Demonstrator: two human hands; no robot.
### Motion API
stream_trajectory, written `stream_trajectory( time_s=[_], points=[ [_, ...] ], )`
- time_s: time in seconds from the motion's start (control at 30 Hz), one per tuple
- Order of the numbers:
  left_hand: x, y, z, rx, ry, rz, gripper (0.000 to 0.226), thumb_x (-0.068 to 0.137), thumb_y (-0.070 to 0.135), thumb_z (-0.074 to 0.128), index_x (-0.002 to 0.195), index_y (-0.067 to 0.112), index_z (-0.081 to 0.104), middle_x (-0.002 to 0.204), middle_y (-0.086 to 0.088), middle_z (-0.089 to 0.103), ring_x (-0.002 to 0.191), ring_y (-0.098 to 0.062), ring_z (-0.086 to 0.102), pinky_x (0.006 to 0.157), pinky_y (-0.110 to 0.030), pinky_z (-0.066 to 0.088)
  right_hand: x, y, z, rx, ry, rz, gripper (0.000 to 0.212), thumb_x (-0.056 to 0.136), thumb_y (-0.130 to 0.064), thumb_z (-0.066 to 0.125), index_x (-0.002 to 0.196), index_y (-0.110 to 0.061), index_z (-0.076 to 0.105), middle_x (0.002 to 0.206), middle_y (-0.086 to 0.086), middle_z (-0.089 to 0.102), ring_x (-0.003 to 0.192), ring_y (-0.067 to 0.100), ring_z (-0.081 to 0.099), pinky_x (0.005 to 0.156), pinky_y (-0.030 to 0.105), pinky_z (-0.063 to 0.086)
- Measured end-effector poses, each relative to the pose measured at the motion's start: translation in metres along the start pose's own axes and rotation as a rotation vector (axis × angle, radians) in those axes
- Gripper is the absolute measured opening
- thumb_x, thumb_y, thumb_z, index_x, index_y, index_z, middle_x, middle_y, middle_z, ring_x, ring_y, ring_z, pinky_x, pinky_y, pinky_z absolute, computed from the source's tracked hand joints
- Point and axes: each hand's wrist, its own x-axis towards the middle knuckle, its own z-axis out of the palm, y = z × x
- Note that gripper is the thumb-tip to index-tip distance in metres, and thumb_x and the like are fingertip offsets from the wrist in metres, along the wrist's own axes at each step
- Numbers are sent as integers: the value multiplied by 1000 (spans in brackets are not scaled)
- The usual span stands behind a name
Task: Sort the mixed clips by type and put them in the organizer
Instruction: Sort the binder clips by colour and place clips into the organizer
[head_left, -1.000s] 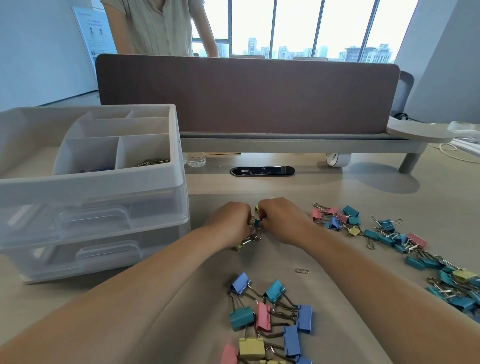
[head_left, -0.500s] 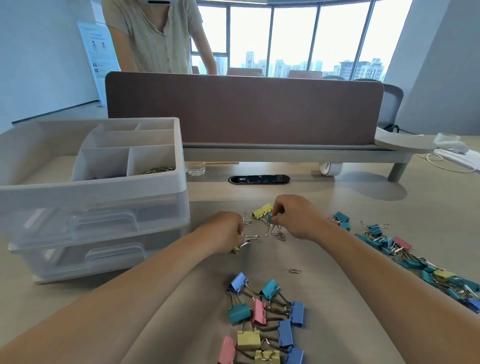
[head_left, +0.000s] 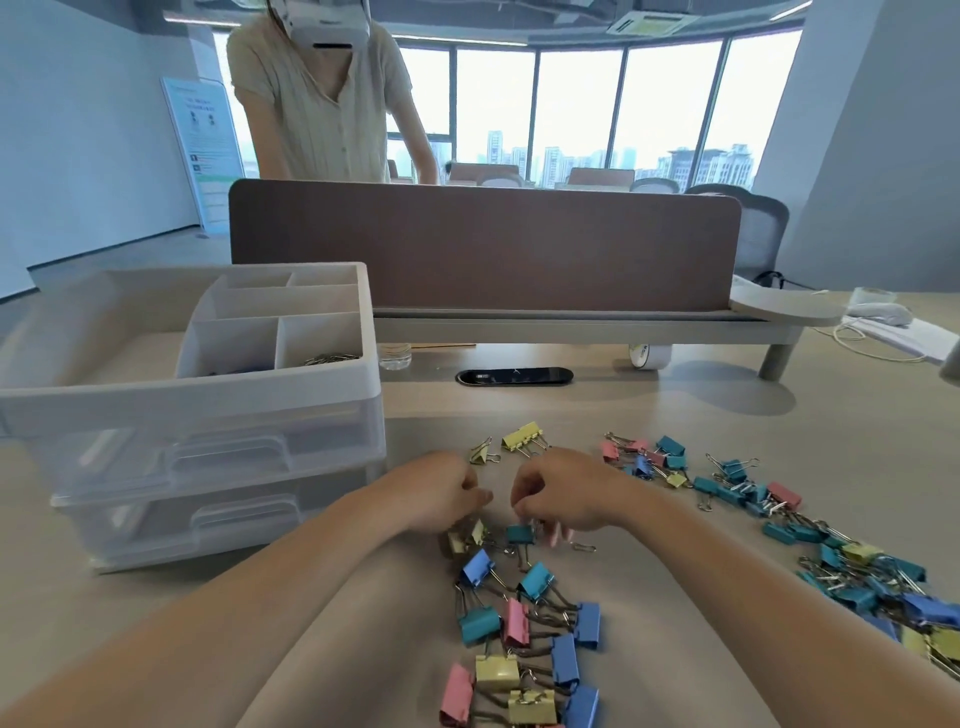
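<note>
Hovering low over the worktop (head_left: 675, 410), both grips meet in the gap between the heaps. The left grip (head_left: 441, 493) sits knuckles-up, fingers curled under and closed round a small yellow binder clip (head_left: 464, 540) that peeks out below the fingertips. The right grip (head_left: 566, 493) mirrors it, wrist cocked and fingers hooked down, tips just beside a small teal binder clip (head_left: 519, 534). Whether it pinches anything I cannot tell, because the fingers hide it. A loose paper clip (head_left: 584, 546) lies just right of those tips.

Both forearms reach forward and converge. My read is that the wire handles snag one another, so one grip steadies while the other teases a clip free.

The large binder clips (head_left: 519, 639) are bunched near the body, and the small binder clips (head_left: 779, 519) trail along the right, which looks like sorting by size. Two yellow clips (head_left: 524, 435) wait beyond the knuckles.

The organizer (head_left: 208, 405) stands well left, within reach. Its front right compartment (head_left: 327, 358) holds paper clips, so the drop-off is a short swing across.
</note>
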Motion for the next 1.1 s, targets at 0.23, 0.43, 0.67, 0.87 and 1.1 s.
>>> stream_trajectory(
  time_s=[0.23,0.43,0.67,0.87,1.1],
  points=[
    [31,1,-12,-12,145,-114,22,93,25,57,108,10,66,106,-8,66,98,-26,63,84,-36,52,22,7,-22,-101,233,23,15,95,-17,56,101,-21,69,102,-6,68,78,8,62,70,23,46],
    [69,-4,-5,17,89,-122,60,87,27,70,141,18,45,138,-10,48,118,-30,54,92,-35,47,64,34,-30,-123,360,145,22,92,-18,56,110,-24,68,116,-3,64,100,14,58,87,31,51],
    [83,-13,8,35,143,-73,37,87,17,68,122,20,60,125,-7,60,112,-28,57,87,-33,49,90,36,-31,-245,185,199,59,87,-58,61,138,-31,52,142,2,43,126,25,49,101,39,43],
    [82,-13,8,77,137,-102,15,93,22,59,103,11,58,103,-9,58,90,-27,58,70,-31,46,96,29,-21,-354,184,196,54,80,-62,64,124,-29,59,122,2,49,103,24,56,88,38,49],
    [84,-9,4,32,148,-90,21,95,29,59,108,14,56,107,-6,58,93,-24,53,71,-30,40,93,27,-29,-79,226,195,27,83,-39,64,100,-18,64,98,0,62,90,19,58,77,34,50]
  ],
)
